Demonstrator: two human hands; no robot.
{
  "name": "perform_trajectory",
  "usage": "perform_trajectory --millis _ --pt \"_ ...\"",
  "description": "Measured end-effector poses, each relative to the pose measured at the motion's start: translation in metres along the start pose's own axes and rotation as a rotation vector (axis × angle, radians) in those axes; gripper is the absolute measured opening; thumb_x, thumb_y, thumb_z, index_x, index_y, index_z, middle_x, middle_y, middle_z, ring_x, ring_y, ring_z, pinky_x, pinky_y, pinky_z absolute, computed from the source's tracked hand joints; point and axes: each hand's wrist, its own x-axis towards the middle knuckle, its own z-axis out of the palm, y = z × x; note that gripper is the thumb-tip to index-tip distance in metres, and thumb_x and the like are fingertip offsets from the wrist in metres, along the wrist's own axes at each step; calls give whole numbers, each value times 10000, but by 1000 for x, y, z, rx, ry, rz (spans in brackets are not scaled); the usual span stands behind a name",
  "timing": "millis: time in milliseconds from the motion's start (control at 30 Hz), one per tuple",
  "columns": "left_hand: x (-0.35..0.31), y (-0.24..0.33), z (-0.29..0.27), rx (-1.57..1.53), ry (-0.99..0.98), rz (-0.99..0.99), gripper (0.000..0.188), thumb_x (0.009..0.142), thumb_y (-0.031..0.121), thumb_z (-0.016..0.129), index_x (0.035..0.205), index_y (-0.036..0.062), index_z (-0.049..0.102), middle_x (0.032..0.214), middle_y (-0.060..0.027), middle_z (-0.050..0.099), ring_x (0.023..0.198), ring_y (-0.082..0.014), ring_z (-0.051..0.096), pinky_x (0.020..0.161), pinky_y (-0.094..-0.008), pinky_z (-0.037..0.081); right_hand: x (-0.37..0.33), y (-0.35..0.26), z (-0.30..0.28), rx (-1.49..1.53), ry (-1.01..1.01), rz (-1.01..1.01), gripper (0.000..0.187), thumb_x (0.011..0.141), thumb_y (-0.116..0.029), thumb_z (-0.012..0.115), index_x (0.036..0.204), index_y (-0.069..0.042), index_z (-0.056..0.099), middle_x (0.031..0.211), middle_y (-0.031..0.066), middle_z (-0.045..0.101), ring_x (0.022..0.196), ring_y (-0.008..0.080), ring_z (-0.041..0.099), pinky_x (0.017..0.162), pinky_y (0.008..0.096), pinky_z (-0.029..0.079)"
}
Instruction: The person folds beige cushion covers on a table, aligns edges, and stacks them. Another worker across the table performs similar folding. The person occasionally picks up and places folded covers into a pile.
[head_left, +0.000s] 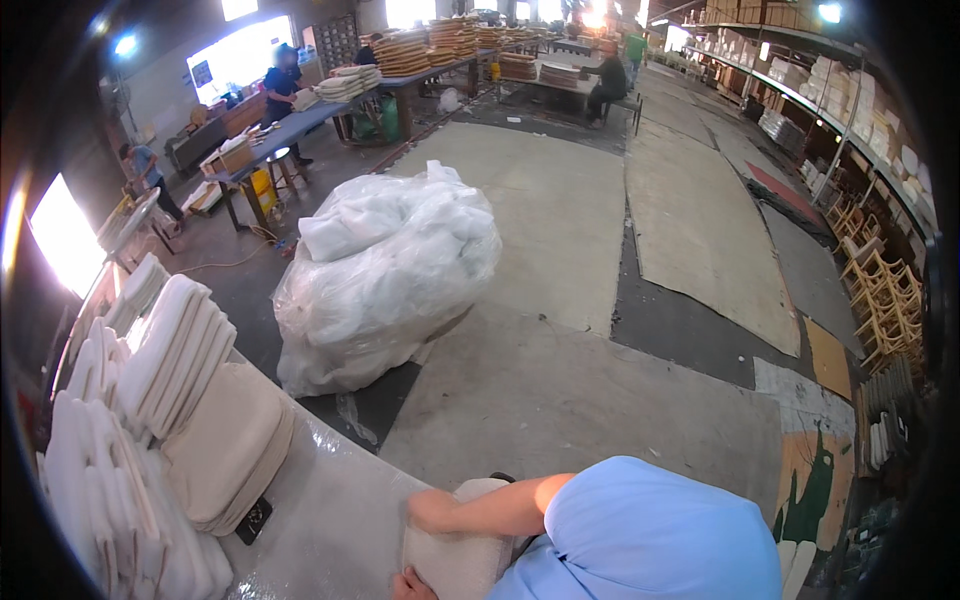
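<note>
A cream seat cushion (455,562) lies at the near edge of the table, partly hidden by my right arm. My right hand (432,510) is closed at the cushion's far left corner, its fingertips tucked out of sight. Low at the picture's edge, my left hand (412,587) grips the cushion's near left side, with only some fingers showing. To the left, a stack of beige cushion covers (225,440) rests beside leaning piles of white foam pads (175,350). A small black object (254,521) pokes out from under that stack.
Beyond the grey plastic-covered table (320,500) stands a big clear bag of white stuffing (385,280). Flat boards (540,210) cover the floor. Wooden chair frames (880,290) and shelving (800,90) line the right. Several people work at a blue bench (310,118) and tables farther back.
</note>
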Motion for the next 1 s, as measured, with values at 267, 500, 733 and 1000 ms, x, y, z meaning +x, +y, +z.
perform_trajectory --millis 267,500,733,1000 --pt "18 -18 27 -205 56 -13 437 1065 383 582 876 -5 654 828 -250 663 764 -456 622 683 -537 464 16 26 27 -207 39 -80 223 913 -156 615 1069 -63 744 1066 222 753 1016 424 731 873 545 584" --pt "-22 -43 -22 -81 93 -50 314 980 341 691 1118 61 720 1073 -208 708 1029 -431 652 906 -500 508 12 10 15 -151 64 -62 182 956 -181 642 1063 -73 742 999 216 762 997 418 724 879 526 564" --pt "-166 -31 -87 -170 35 296 387 985 312 668 1284 67 692 1302 -193 681 1208 -395 633 1058 -527 465 43 -16 -23 -51 -454 61 260 1009 -296 639 1050 -45 693 731 121 724 566 223 691 565 385 583" --pt "-128 -35 -63 -343 264 227 469 998 300 690 1337 -21 644 1198 -258 701 1065 -443 694 933 -492 562 119 -252 -122 -197 -54 -899 421 901 -311 755 1254 -83 733 1213 130 754 1100 342 715 958 468 575"
